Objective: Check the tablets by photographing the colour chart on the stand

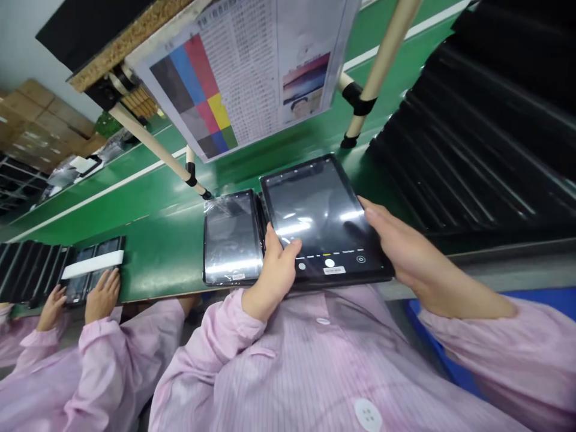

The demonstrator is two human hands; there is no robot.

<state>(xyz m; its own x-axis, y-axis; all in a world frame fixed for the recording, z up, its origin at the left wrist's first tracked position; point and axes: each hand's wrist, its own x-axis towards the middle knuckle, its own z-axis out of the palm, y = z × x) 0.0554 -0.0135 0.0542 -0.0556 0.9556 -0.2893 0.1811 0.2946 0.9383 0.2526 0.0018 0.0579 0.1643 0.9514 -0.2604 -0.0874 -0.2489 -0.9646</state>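
A black tablet lies tilted before me, its screen lit with a camera app and a small white label at its lower edge. My left hand grips its lower left side, thumb over the screen. Along the right edge, my right hand is closed around the tablet's side, its fingers partly hidden beneath. Just left of it, a second tablet in clear film rests on the green bench with a dark screen. Part of another dark device shows between the two.
A printed sheet with colour blocks hangs on a pipe stand above the green bench. Black trays are stacked at right. At left, a co-worker's hands touch devices with a white strip. Cartons stand behind.
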